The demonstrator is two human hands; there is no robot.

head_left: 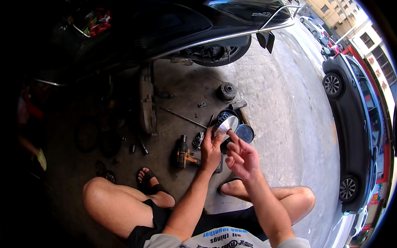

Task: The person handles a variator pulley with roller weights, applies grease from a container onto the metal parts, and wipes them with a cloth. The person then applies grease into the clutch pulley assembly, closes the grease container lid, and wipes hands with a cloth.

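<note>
Left hand (211,152) grasps silver disc (224,126) by its edge | right hand (245,160) loosely half-curled, index fingertip at its hub | shiny face points lower right, long axis slants up rightward

Silver disc (227,123) hiding some of left hand (211,149). Left wrist (206,166) covering part of orange-black drill (182,155). Upper edge cutting off dark scooter (182,25). Person (30,144) at far left fading into darkness.
</note>
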